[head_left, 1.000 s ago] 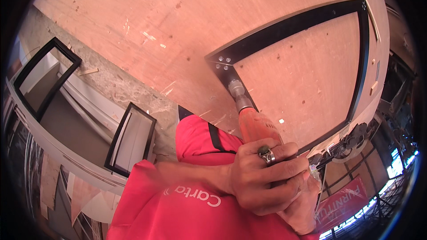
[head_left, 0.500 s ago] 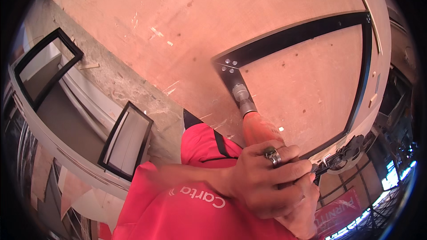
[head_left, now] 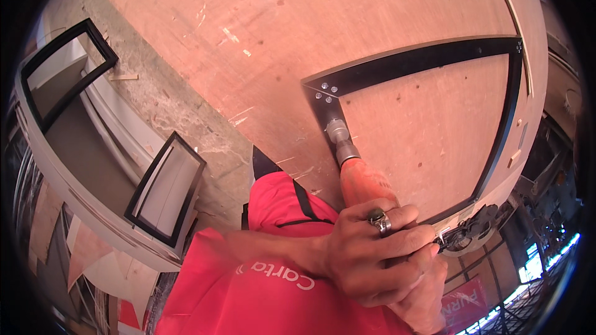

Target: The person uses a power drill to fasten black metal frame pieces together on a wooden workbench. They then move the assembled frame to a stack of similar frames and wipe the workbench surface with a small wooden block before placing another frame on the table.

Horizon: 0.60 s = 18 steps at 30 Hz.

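Observation:
An orange power drill [head_left: 367, 183] points away from me. Its grey round front end [head_left: 337, 130] rests against the left bar of a black rectangular frame [head_left: 428, 62], below the mitred corner. Several shiny round screw heads [head_left: 325, 87] sit at that corner. My left hand [head_left: 372, 251], with a ring on one finger, is wrapped over the back of the drill. Under it, my right hand [head_left: 422, 294] is closed at the drill's rear, its fingers largely hidden. The handle cannot be seen.
The black frame lies flat on a large plywood board [head_left: 261, 31]. To the left, two smaller black frames [head_left: 71, 74] [head_left: 167, 189] lie by a pale panel. A thin strip [head_left: 518, 18] runs along the board's right side. A dark tangled object [head_left: 469, 229] lies near the frame's near right corner.
The view has shifted slightly, so the frame's far side appears lower and the left-hand frames have moved a little. Both hands and the drill keep nearly the same place on the bar.

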Tool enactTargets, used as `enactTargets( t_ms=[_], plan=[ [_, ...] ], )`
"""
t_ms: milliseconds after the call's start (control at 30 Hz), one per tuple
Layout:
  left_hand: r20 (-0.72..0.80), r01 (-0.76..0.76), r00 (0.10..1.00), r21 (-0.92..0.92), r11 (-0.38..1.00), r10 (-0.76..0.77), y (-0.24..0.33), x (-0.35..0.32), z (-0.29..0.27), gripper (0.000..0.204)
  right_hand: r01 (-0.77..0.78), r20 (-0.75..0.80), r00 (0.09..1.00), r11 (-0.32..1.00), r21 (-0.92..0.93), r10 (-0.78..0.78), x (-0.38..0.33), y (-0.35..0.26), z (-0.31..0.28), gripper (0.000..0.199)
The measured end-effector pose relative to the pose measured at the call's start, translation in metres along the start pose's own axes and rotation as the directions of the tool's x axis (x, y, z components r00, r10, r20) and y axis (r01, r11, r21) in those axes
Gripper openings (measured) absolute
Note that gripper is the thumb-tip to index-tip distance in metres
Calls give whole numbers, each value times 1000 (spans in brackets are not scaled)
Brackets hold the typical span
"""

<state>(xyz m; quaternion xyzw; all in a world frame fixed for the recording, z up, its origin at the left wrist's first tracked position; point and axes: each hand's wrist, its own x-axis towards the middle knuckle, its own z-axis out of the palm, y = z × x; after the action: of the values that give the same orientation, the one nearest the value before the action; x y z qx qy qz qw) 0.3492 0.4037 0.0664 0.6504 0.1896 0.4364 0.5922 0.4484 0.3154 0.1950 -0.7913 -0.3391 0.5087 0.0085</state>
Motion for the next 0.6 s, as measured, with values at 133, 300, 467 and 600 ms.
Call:
enactTargets(
  t_ms=[133, 300, 467, 600],
  plan=[
    [-13, 22, 1000, 7, 1000, -22, 2, -1, 1, 24, 9, -18, 1000, 993, -116, -12, -1, 5, 0, 35],
    [-36, 4, 999, 8, 1000, -4, 2, -1, 2, 25, 167, -45, 985, 986, -23, -168, 1, 12, -4, 43],
    [-53, -2, 999, 6, 1000, 3, 1, -3, 5, 25, 201, -81, 974, 975, -95, -209, 5, 14, -2, 36],
    [-69, 3, 998, 14, 1000, -2, 1, -4, 5, 25, 231, -13, 972, 969, -88, -233, 7, 17, -5, 35]
  ],
)
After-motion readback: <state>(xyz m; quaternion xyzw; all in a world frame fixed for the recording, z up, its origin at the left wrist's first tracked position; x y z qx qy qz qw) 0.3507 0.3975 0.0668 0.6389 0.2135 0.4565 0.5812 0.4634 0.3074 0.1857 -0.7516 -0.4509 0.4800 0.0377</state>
